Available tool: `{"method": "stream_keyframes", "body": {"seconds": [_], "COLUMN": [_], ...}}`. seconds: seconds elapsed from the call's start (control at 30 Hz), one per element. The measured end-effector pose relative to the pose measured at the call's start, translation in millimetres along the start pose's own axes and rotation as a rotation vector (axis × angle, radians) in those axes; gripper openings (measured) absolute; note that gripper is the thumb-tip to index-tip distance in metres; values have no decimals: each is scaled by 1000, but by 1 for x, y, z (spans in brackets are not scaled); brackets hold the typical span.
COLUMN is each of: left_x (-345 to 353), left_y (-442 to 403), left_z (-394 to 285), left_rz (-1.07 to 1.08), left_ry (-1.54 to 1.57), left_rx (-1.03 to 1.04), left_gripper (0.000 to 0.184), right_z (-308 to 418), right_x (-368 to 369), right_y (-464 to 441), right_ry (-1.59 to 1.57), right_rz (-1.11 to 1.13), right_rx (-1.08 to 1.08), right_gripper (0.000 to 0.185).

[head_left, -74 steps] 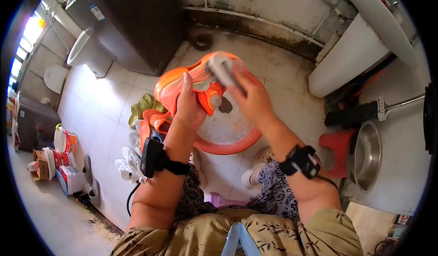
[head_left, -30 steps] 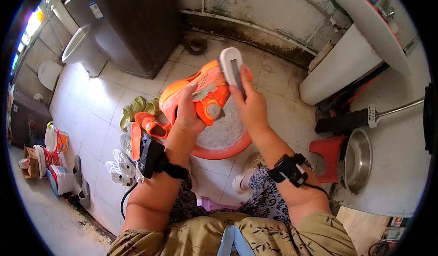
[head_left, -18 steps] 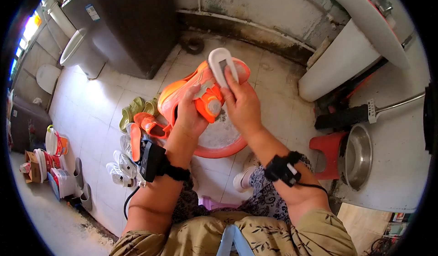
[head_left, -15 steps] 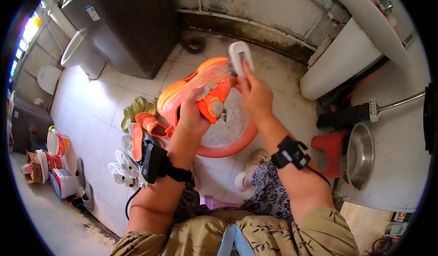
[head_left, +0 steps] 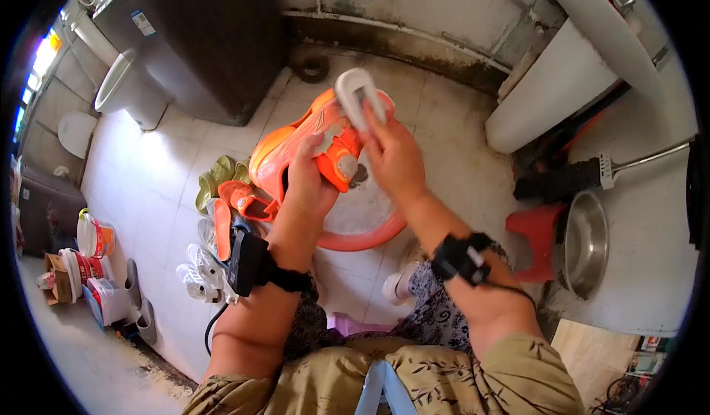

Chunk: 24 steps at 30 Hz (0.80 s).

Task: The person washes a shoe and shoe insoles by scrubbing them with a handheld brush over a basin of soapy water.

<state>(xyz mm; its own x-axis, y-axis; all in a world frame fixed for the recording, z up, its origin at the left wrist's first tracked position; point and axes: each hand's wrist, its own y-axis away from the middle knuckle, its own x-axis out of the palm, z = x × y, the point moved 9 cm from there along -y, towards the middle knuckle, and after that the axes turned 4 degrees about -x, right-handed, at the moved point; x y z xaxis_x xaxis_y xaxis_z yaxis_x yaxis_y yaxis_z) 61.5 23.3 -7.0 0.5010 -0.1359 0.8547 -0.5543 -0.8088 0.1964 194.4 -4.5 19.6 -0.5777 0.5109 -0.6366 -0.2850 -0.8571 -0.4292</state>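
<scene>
An orange shoe point(head_left: 278, 153) is held by my left hand point(head_left: 308, 181), its fingers wrapped round the near side. My right hand point(head_left: 394, 158) grips a white brush point(head_left: 353, 93) by its handle, and the brush lies against the far part of the shoe. Its bristles are mostly hidden. Below both hands stands a red basin point(head_left: 362, 240) with foamy water in it. The shoe is tilted over the basin's left side.
Several shoes, among them green ones point(head_left: 214, 181), an orange one point(head_left: 244, 200) and white sneakers point(head_left: 198, 273), stand left of the basin. A red stool point(head_left: 534, 239) and a metal bowl point(head_left: 586, 245) are at the right. Behind stands a dark appliance point(head_left: 200, 45).
My right hand has moved the brush back and forth over the shoe; since half a second ago it has shifted left. The shoe stays in my left hand, slightly shifted left.
</scene>
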Motion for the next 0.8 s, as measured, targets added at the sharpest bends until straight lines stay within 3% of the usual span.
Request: {"method": "stream_keyframes", "body": {"seconds": [0.07,0.13,0.17,0.27,0.3,0.43,0.57,0.7,0.8], "left_x": [-10,-8,-4,-2,-12,-5,-13,-8,-13], "left_y": [-2,-8,-9,-8,-10,-11,-6,-6,-1], "left_z": [4,1,-1,-7,0,-1,-3,2,5], "left_rz": [-89,-6,63,84,4,40,-15,-52,-54], "left_ry": [-40,-7,22,-63,29,-20,-61,-31,-36], "left_rx": [-17,1,22,51,-21,19,29,-11,-37], "left_gripper": [50,52,54,48,48,48,48,45,43], "right_z": [-17,-5,19,7,-13,9,-19,-17,11], "right_x": [-7,0,2,2,-3,0,-5,1,-1], "right_y": [-4,1,9,6,-3,7,-5,-1,3], "right_ry": [114,117,104,135,66,61,55,121,55], "right_rz": [1,49,-38,0,78,-42,28,105,-13], "right_rx": [51,-2,-165,-63,92,-117,73,112,-118], "right_gripper": [45,45,46,46,45,45,46,45,45]}}
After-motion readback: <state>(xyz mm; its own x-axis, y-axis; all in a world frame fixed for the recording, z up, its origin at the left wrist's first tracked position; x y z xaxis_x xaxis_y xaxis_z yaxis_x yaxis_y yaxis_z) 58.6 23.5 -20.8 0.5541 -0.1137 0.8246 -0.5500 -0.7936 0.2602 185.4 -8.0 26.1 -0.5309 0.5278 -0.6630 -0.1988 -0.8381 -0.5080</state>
